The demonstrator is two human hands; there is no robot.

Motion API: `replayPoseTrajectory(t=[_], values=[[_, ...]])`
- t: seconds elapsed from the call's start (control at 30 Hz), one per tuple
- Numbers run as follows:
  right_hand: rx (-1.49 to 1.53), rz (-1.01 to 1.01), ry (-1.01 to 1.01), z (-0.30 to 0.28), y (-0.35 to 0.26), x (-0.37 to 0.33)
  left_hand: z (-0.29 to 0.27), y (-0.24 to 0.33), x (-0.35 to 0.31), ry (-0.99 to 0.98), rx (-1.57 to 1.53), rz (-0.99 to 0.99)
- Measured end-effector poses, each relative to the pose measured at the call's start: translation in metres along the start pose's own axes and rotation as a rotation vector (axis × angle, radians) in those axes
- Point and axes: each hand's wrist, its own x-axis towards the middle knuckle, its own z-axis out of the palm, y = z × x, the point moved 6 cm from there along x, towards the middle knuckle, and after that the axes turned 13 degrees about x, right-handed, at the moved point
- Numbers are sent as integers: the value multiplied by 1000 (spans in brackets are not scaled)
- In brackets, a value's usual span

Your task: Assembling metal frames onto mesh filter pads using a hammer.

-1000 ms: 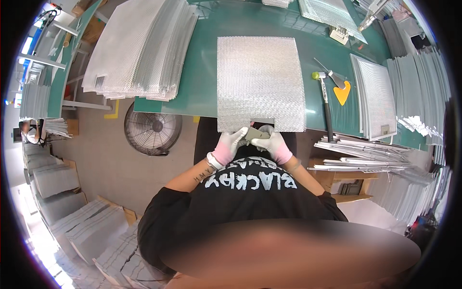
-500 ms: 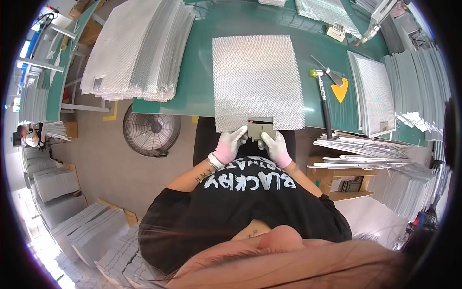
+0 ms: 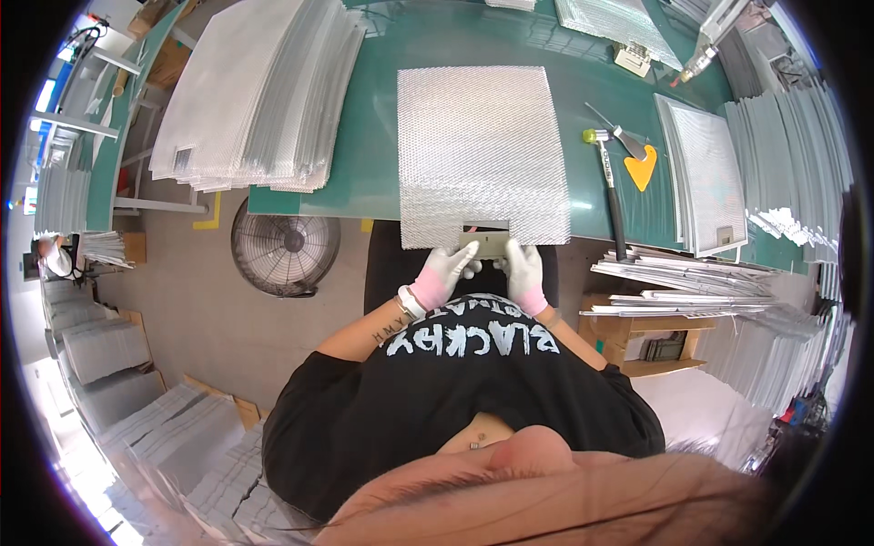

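Note:
A silvery mesh panel (image 3: 482, 146) lies flat on the green table, its near edge reaching past the table's front. In that near edge is a rectangular notch, where a small grey-green rectangular piece (image 3: 488, 246) sits. My left hand (image 3: 446, 271), in a white glove with a pink cuff, grips the piece's left end, thumb on top. Its right end is held by my right hand (image 3: 523, 270), gloved the same way. The fingertips beneath are partly hidden. The piece meets the notch; how far it is seated I cannot tell.
Tall stacked mesh panels (image 3: 246, 91) stand at the table's left. Right of the panel lie a mallet (image 3: 610, 187), a scraper (image 3: 628, 143) and a yellow triangular spreader (image 3: 642, 169). More panels (image 3: 701, 173) are stacked farther right. A round floor fan (image 3: 284, 246) stands below left.
The grey-green piece has shifted slightly left and up into the notch, and appears more level. My right hand has turned more upright at the piece's right end.

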Motion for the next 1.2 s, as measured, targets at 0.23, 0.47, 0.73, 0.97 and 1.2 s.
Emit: replayPoseTrajectory(t=[0.23,0.47,0.73,0.97,1.2], values=[[221,34,338,-15,-13,-6,-3,2,3,-47,95,117],[220,59,83,-3,3,-2,3,-28,-9,-492,-44,109],[18,-124,-128,23,2,4,-7,175,12,-2,1319,1091],[202,-320,384,-32,-2,-25,58,140,35,-25,1856,1026],[28,-357,321,-33,-36,-23,67,126,21,93,1774,980]])
